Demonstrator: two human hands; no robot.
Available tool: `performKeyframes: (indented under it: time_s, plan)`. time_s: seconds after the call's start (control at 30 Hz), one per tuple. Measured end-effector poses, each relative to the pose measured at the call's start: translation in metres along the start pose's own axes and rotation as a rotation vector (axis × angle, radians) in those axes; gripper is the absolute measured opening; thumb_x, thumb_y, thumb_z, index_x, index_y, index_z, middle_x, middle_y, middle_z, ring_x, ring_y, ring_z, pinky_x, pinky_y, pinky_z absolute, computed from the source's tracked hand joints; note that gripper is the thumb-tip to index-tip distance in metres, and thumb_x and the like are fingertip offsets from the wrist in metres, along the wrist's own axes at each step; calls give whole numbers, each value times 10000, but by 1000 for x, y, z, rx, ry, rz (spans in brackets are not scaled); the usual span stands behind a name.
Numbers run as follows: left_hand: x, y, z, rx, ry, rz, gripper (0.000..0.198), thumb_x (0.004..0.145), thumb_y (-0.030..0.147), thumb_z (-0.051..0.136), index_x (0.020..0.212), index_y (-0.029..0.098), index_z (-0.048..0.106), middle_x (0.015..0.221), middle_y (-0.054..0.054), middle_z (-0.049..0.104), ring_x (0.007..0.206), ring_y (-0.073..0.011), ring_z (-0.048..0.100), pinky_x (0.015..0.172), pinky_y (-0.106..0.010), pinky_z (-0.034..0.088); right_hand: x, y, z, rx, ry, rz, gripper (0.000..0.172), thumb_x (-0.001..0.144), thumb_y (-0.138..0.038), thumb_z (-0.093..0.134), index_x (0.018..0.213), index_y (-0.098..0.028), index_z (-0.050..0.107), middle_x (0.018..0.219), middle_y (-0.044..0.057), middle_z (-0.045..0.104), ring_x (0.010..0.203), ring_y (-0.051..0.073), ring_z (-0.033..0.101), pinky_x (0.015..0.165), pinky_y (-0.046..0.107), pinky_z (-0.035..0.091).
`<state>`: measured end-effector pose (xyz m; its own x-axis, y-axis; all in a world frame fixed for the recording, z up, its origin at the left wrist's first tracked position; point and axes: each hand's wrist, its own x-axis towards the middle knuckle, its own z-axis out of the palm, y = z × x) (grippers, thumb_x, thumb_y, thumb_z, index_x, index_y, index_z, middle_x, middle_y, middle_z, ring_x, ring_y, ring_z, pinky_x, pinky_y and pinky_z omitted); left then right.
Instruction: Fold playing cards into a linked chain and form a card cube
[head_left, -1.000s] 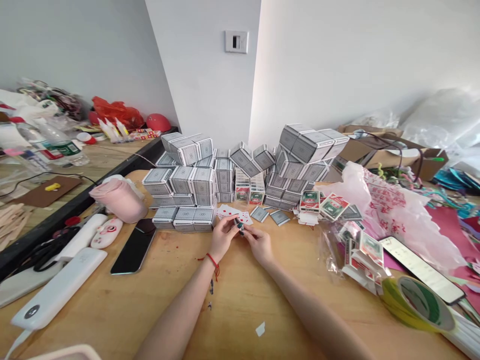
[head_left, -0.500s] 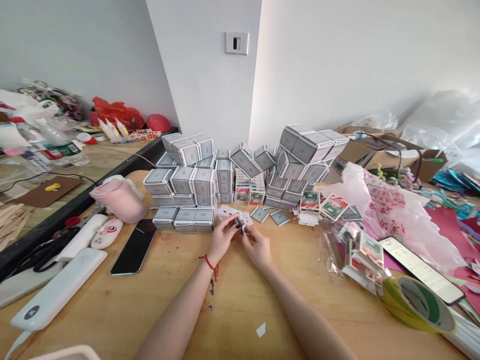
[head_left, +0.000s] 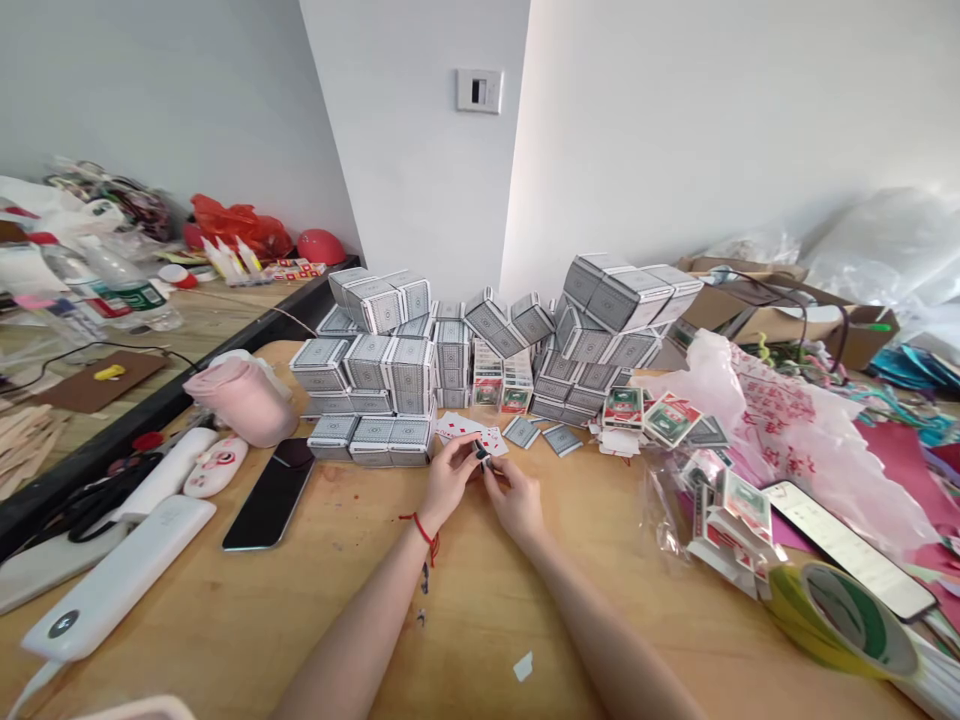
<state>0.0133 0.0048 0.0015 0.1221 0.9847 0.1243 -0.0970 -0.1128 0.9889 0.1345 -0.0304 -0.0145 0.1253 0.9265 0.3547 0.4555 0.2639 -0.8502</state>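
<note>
My left hand [head_left: 448, 482], with a red string bracelet [head_left: 430, 532] at the wrist, pinches a small dark piece with a pale edge [head_left: 482, 453] between thumb and fingertips. The fingertips of my right hand [head_left: 517, 502] close on the lower end of the same piece. It is too small and too covered to name its kind. Just beyond my hands lie face-up playing cards with red pips [head_left: 456, 426]. Two grey-backed cards [head_left: 520, 432] rest face down to their right. Stacked blocks of grey-patterned playing cards [head_left: 390, 437] stand behind them on the wooden table [head_left: 480, 610].
A black phone [head_left: 270, 495] and a white power bank [head_left: 120, 575] lie at left, near a pink roll [head_left: 244, 395]. Card boxes [head_left: 671, 417], a lit phone [head_left: 851, 548] and yellow tape [head_left: 795, 620] are at right. A paper scrap [head_left: 523, 666] lies between my forearms.
The camera view has shifted slightly. Both hands stay together at the same spot, and the small dark piece has turned a little between my fingertips.
</note>
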Motion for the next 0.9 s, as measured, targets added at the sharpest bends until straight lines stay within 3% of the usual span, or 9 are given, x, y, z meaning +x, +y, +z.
performKeyframes:
  time_s: [0.6, 0.9]
  plan:
    - [-2, -3, 0, 57, -55, 49, 363, 702, 311, 632, 1031, 182, 551, 1058, -82, 597, 957, -194, 578, 850, -340, 472, 1, -2, 5, -75, 92, 82, 197, 780, -299, 467, 764, -217, 646, 722, 28, 704, 621, 182, 658, 632, 285, 523]
    - [-2, 2, 2, -38, 78, 29, 326, 711, 334, 623, 987, 173, 563, 1036, -85, 613, 940, -194, 598, 843, -336, 481, 2, -7, 1, 127, 6, 59, 219, 777, -296, 487, 894, -195, 643, 886, 58, 698, 772, 188, 663, 684, 292, 540]
